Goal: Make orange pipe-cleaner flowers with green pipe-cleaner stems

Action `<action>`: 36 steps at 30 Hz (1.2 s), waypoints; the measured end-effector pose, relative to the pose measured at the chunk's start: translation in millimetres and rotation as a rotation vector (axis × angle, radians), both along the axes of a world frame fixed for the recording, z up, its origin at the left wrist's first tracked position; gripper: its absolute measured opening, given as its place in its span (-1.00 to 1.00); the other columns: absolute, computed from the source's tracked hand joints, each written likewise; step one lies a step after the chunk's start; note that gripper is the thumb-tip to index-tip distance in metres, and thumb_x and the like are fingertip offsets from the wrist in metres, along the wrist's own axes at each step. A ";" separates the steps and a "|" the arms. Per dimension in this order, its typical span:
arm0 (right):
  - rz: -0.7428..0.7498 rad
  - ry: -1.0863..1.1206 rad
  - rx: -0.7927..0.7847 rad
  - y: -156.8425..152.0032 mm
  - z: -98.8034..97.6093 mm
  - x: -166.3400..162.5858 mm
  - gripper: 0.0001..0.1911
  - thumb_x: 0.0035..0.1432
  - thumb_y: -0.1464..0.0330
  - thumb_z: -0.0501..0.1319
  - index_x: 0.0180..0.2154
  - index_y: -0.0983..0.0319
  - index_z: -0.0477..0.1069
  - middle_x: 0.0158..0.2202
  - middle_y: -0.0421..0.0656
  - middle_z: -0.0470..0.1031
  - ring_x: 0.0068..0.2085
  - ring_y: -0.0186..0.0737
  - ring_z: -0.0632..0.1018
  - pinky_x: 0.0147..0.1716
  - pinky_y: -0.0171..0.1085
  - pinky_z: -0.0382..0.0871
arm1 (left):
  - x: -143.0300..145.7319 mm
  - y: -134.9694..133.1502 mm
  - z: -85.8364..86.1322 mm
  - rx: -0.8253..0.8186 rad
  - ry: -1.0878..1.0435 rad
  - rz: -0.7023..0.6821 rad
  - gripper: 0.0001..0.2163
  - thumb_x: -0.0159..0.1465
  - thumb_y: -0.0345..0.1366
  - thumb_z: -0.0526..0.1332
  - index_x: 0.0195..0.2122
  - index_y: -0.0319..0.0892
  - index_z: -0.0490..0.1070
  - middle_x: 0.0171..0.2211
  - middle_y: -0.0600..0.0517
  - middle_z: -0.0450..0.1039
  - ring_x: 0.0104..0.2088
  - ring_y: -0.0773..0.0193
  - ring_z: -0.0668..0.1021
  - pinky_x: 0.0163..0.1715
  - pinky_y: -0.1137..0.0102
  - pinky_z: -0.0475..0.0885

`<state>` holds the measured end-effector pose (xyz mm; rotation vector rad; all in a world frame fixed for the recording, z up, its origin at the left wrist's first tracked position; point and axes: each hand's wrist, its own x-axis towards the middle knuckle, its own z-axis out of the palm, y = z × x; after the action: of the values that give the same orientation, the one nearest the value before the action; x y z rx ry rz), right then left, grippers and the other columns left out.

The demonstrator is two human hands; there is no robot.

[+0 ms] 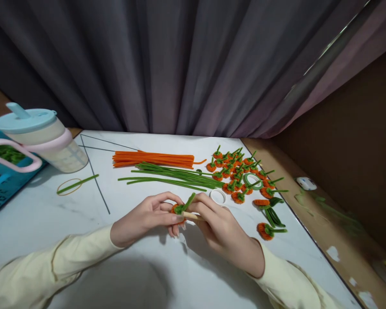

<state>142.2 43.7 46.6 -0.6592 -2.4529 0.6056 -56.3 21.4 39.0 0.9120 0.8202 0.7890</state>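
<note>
Between the thumb and fingers of my left hand (pixel 144 216) is a small orange pipe-cleaner pumpkin (pixel 179 209) with a green top and a green stem that slants up to the right. My right hand (pixel 223 229) grips a pale wooden stick (pixel 191 216), its tip against the front of the pumpkin. Fingers hide part of the pumpkin and the stick's other end. Beyond my hands lie green pipe cleaners (pixel 176 175) and a bundle of orange pipe cleaners (pixel 152 159). Several finished-looking pumpkins (pixel 238 196) cluster at the right.
A white ring (pixel 218 197) and a green tape roll (pixel 253 180) lie near the pumpkins. At left stand a tumbler with a blue lid (pixel 28 121) and a blue basket (pixel 6 189). An elastic loop (pixel 70 187) surrounds a green stem. Grey curtains (pixel 167 64) hang behind the table.
</note>
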 end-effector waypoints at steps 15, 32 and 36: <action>-0.049 0.187 0.073 -6.9 -4.5 -4.6 -0.72 0.12 0.65 -0.04 -0.23 0.23 0.28 -0.20 -0.04 0.41 -0.23 -0.25 0.48 -0.39 -0.35 0.38 | -1.3 -5.1 4.0 0.060 0.030 0.029 -0.81 0.14 -0.30 0.30 -0.33 -0.24 0.30 -0.59 0.06 0.47 -0.67 0.37 0.49 -0.61 0.49 0.36; -0.303 0.596 -0.585 -14.6 -1.8 -19.4 -0.91 0.00 0.44 0.30 -0.47 0.24 0.40 -0.39 -0.17 0.50 -0.55 -0.39 0.43 -0.61 -0.42 0.32 | 0.5 -4.9 7.7 0.033 0.004 0.027 -0.80 0.12 -0.29 0.31 -0.35 -0.24 0.30 -0.61 0.07 0.48 -0.68 0.38 0.47 -0.58 0.47 0.39; -0.255 0.656 -0.799 -13.2 -0.3 -20.2 -0.86 -0.03 0.39 0.33 -0.44 0.25 0.37 -0.41 -0.21 0.46 -0.67 -0.52 0.31 -0.70 -0.46 0.25 | -0.2 -5.2 5.9 0.022 -0.026 0.004 -0.81 0.14 -0.30 0.30 -0.34 -0.25 0.30 -0.54 0.01 0.52 -0.66 0.38 0.49 -0.60 0.49 0.39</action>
<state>122.0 30.4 46.3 -0.8683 -1.4488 1.4443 -56.5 16.2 44.9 0.9181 0.7921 0.8128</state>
